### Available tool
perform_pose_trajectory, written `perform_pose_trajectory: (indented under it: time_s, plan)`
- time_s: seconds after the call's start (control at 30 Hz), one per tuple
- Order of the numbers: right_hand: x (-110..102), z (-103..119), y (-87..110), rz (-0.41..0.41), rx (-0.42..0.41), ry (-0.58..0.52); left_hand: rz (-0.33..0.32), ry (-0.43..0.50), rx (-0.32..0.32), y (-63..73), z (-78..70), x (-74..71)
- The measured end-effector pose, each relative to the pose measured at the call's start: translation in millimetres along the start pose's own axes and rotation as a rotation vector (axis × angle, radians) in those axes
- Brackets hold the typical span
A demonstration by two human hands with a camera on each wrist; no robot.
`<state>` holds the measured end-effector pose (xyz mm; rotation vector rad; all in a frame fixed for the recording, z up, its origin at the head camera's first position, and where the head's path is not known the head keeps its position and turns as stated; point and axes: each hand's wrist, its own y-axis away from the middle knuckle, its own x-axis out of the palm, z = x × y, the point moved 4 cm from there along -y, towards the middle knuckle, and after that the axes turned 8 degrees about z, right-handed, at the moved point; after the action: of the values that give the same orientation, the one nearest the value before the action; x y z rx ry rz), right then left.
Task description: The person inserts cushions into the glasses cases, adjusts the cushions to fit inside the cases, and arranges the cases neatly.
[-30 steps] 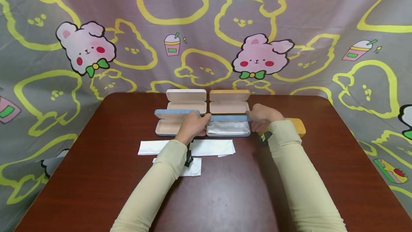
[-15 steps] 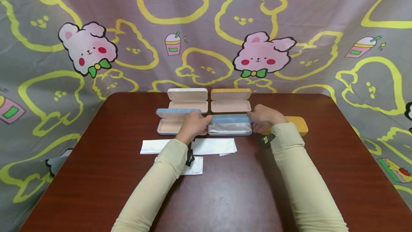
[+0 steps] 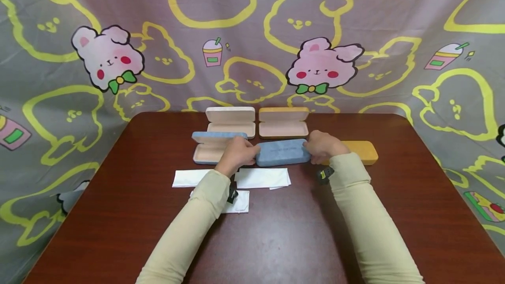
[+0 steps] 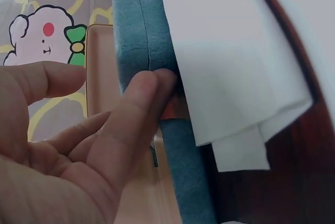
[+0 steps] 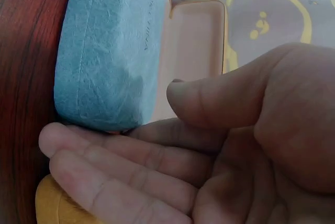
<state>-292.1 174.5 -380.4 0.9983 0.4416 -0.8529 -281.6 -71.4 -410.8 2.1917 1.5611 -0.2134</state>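
A blue glasses case (image 3: 283, 151) lies closed on the table between both hands; its lid hides the inside. At its left end is my left hand (image 3: 238, 154). In the left wrist view, two fingertips (image 4: 147, 85) touch the corner of the blue case (image 4: 144, 25), and the thumb stands away from it. My right hand (image 3: 324, 147) is at the opposite end. Its fingers (image 5: 125, 177) stretch out beside the case end in the right wrist view, with the thumb apart above the lid.
Behind stand a white case (image 3: 230, 128) and a yellow one (image 3: 283, 129), lids raised. Another blue case (image 3: 206, 152) with a raised lid is partly behind the left hand. A closed yellow case (image 3: 360, 152) lies right. Folded white cloths (image 3: 263, 178) lie in front on the brown table (image 3: 276, 240).
The lid of the blue case between the hands has come down over the white cloth inside, and the case is now closed. Both hands stay at its ends.
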Motion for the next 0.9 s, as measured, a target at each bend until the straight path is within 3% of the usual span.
perform_pose_trajectory:
  time_s: [0.2,0.47,0.67,0.77,0.9]
  plan:
    - [0.9,0.2,6.9,-0.038,0.015,0.028,0.020,-0.108,0.025,5.1,-2.3,-2.0]
    - [7.5,-5.6,24.2,-0.144,-0.034,-0.030,-0.018,-0.283,0.148,22.7,-2.0,-12.0]
    - [24.3,-2.4,37.7,-0.218,-0.130,-0.033,-0.050,-0.537,0.228,42.5,-0.5,-15.9]
    - [37.0,1.9,40.5,-0.230,-0.176,-0.039,-0.016,-0.679,0.215,50.7,1.1,-13.5]
    - [55.1,6.3,37.9,-0.240,-0.204,-0.025,0.014,-0.777,0.173,56.4,1.5,-10.7]
